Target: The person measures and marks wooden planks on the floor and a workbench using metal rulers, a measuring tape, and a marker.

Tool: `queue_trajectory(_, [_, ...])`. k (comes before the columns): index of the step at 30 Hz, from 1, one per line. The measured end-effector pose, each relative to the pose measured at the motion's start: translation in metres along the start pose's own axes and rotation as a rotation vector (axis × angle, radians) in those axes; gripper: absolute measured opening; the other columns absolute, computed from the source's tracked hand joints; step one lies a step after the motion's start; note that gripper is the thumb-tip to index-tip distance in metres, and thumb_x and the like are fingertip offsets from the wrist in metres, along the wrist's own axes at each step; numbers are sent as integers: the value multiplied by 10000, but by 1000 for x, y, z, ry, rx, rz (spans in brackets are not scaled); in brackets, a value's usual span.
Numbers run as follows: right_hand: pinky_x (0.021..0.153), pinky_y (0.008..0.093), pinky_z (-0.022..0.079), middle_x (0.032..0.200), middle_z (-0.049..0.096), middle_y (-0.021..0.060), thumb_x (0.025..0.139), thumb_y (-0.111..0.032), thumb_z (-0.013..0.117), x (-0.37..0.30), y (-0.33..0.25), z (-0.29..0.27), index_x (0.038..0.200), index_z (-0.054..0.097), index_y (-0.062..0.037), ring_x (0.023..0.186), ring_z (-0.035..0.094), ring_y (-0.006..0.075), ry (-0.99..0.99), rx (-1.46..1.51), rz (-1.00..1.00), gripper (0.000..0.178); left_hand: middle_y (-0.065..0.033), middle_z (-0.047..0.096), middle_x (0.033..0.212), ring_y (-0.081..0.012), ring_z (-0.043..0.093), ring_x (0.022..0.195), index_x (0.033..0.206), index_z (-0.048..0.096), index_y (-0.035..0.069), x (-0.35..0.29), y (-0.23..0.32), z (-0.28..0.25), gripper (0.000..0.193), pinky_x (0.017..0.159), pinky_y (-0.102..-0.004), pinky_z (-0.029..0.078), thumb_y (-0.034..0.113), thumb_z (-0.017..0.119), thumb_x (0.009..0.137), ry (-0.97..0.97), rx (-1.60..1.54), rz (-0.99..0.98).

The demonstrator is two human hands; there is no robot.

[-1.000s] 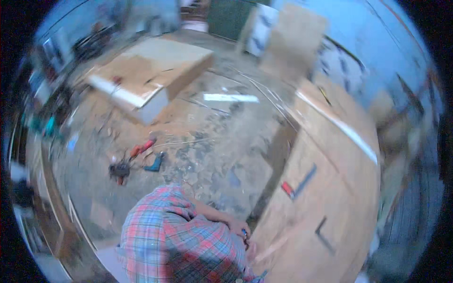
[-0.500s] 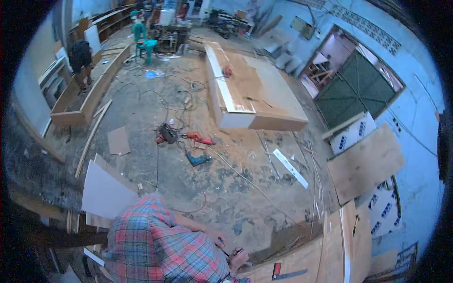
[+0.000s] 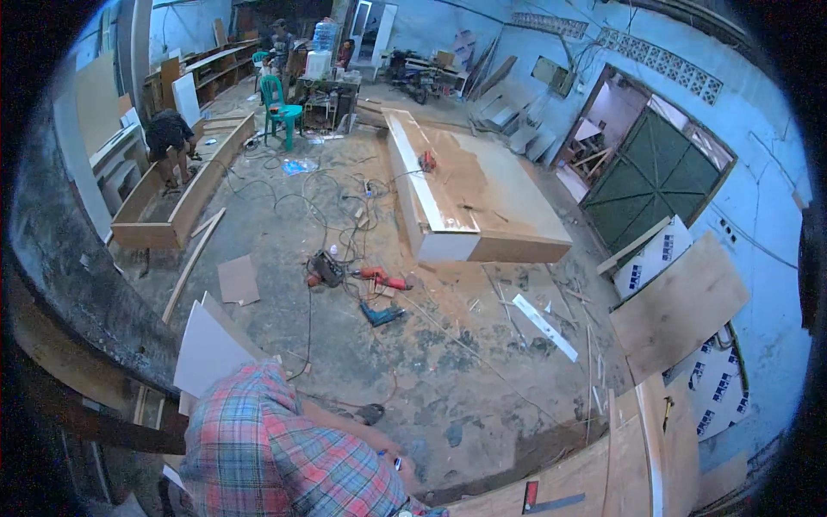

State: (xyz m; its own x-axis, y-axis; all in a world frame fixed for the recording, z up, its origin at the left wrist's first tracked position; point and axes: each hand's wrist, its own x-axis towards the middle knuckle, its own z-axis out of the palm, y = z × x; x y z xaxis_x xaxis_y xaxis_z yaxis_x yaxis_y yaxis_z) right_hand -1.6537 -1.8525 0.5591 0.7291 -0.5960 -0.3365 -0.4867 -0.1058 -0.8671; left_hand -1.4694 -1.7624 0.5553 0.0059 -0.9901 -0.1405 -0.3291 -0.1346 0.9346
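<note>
Your right hand [image 3: 398, 463] pinches a small blue tool; left hand hidden, grip unknowable; plaid sleeve [image 3: 276, 448] blocks your view, so it could slip off the board [image 3: 586, 474].

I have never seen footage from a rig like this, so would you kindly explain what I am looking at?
There is no machine here: one person wears a wide fisheye camera on the head, so straight edges bend toward the rim. The plaid sleeve entering from the lower edge looks like the wearer's own left arm. The left hand is near a wooden board, but it is too small to tell whether it holds anything. The right hand is out of view. On the concrete floor lie a red drill, cables and offcuts, beside a large cabinet. Another person works far off.
</note>
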Motion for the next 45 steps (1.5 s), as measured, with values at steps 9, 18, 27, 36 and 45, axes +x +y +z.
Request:
queue_trajectory(9, [699, 390, 499, 786, 674, 144, 903, -327, 675, 42, -18, 24, 950, 693, -7, 753, 625, 251, 39, -83, 50, 324, -159, 671, 1057, -246, 618, 998, 1104, 676, 24, -5, -26, -52, 359, 889, -408, 473, 321, 676, 902, -109, -14, -17])
queue_trajectory(18, [714, 419, 505, 805, 681, 168, 895, -312, 672, 74, -39, 60, 927, 693, -21, 776, 643, 306, 71, -136, 116, 294, -160, 674, 982, -246, 628, 927, 1057, 683, 21, -11, -48, -110, 323, 840, -406, 482, 304, 666, 901, -180, -37, 9])
queue_trajectory(27, [728, 447, 510, 823, 688, 191, 887, -298, 668, 56, -26, 76, 905, 694, -35, 799, 661, 360, 76, -181, 160, 265, -161, 677, 906, -246, 637, 855, 1010, 689, 18, -17, -62, -138, 292, 791, -404, 490, 286, 657, 900, -246, -68, 5])
queue_trajectory(36, [737, 488, 517, 912, 676, 217, 931, -414, 596, -47, -32, 81, 993, 653, -66, 860, 657, 407, 457, -92, 323, 358, -162, 680, 831, -246, 647, 783, 964, 696, 14, 40, -73, -117, 266, 742, -403, 499, 268, 648, 899, -688, 129, -139])
queue_trajectory(45, [758, 466, 525, 910, 699, 201, 911, -348, 633, -149, -24, 70, 957, 688, -45, 867, 672, 409, 896, 78, 576, 312, -179, 676, 780, -218, 635, 721, 936, 695, 17, 69, 13, 23, 241, 696, -403, 498, 244, 618, 910, -1147, 425, -87])
